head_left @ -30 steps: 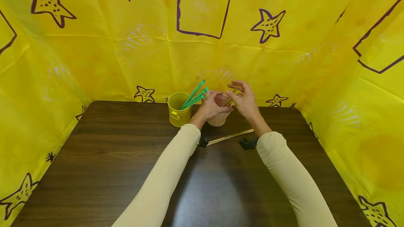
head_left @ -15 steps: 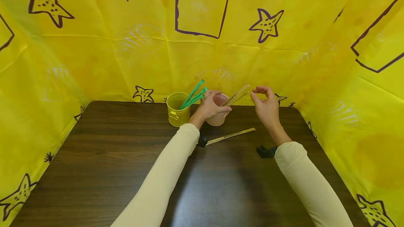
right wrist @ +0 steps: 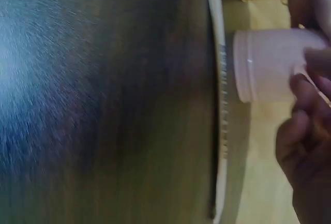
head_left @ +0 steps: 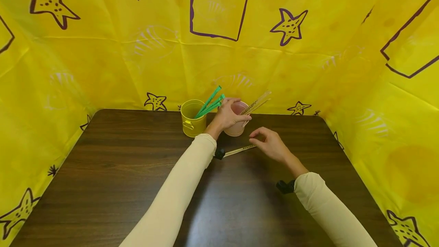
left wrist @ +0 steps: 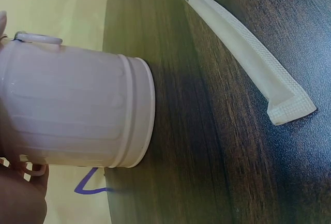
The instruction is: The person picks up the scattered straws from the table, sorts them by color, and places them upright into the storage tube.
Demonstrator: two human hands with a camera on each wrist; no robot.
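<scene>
My left hand (head_left: 226,117) grips a small pink bucket (head_left: 236,130) around its rim, thumb on the near right side. Beige paper-wrapped straws (head_left: 258,104) lean out of this bucket to the right. In the left wrist view the ribbed pink bucket (left wrist: 67,105) stands beside one wrapped straw (left wrist: 238,48) lying on the table. Over the right end of that loose straw (head_left: 238,150) hovers my right hand (head_left: 272,146), fingers bent and holding nothing I can see. The right wrist view, blurred, has the right hand (right wrist: 310,151) in front of the pink bucket.
Left of the pink bucket stands a yellow bucket (head_left: 194,125) with several green wrapped straws (head_left: 210,104) leaning out of it. Both are near the back edge of the dark wooden table (head_left: 137,178). A yellow patterned cloth (head_left: 219,64) encloses the back and sides.
My right hand has let go of a beige straw, now leaning in the pink bucket, moved right, then come down and left toward the loose straw. The left hand has stayed on the bucket.
</scene>
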